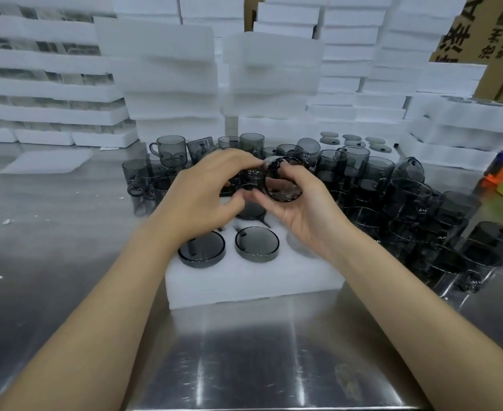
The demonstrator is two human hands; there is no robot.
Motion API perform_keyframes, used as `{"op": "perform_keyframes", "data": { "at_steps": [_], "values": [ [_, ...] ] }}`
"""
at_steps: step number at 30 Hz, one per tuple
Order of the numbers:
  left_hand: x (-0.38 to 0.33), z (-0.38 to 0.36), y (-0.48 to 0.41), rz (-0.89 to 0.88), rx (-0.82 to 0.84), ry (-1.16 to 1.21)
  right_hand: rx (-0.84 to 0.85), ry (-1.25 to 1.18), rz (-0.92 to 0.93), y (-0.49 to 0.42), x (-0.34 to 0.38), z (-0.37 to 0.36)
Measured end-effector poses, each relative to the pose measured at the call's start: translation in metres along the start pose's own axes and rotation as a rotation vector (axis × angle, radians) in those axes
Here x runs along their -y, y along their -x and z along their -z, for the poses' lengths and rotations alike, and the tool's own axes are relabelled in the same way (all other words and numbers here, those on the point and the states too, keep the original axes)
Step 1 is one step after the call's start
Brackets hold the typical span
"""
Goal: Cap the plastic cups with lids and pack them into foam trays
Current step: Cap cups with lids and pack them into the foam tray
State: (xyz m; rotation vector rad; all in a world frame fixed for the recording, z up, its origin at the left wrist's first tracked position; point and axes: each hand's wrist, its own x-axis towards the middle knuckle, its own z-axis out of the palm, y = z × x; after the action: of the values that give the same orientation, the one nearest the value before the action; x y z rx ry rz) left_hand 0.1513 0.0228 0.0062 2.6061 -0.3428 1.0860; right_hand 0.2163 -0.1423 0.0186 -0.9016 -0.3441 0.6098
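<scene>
A smoky grey plastic cup lies on its side in my right hand, its round end facing me, above the white foam tray. My left hand pinches the cup's rim at the top, where a lid edge seems to sit; the blur hides whether it is seated. Two capped cups sit in the tray's front holes. A third capped cup shows behind them, partly hidden by my hands.
Many loose grey cups crowd the steel table behind and right of the tray. Several loose lids lie on foam at the back. Tall stacks of foam trays line the rear, with cardboard boxes at the top right.
</scene>
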Motion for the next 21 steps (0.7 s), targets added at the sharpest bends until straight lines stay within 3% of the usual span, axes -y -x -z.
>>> {"op": "perform_keyframes", "data": {
  "at_steps": [5,9,13,18,21],
  "values": [
    [0.003,0.000,-0.001,0.039,-0.032,-0.023,0.126,0.011,-0.060,0.000,-0.001,0.000],
    [0.003,-0.001,0.000,0.075,-0.060,-0.038,0.099,0.090,0.051,-0.001,-0.002,-0.001],
    [0.004,-0.001,0.000,0.107,-0.078,-0.032,0.200,0.621,0.210,0.002,-0.007,0.005],
    [0.004,0.000,0.000,0.221,-0.112,0.065,0.115,1.365,0.666,0.005,-0.005,0.006],
    [0.000,0.002,-0.001,0.260,-0.150,0.092,-0.045,1.481,0.777,0.008,0.005,0.005]
  ]
}}
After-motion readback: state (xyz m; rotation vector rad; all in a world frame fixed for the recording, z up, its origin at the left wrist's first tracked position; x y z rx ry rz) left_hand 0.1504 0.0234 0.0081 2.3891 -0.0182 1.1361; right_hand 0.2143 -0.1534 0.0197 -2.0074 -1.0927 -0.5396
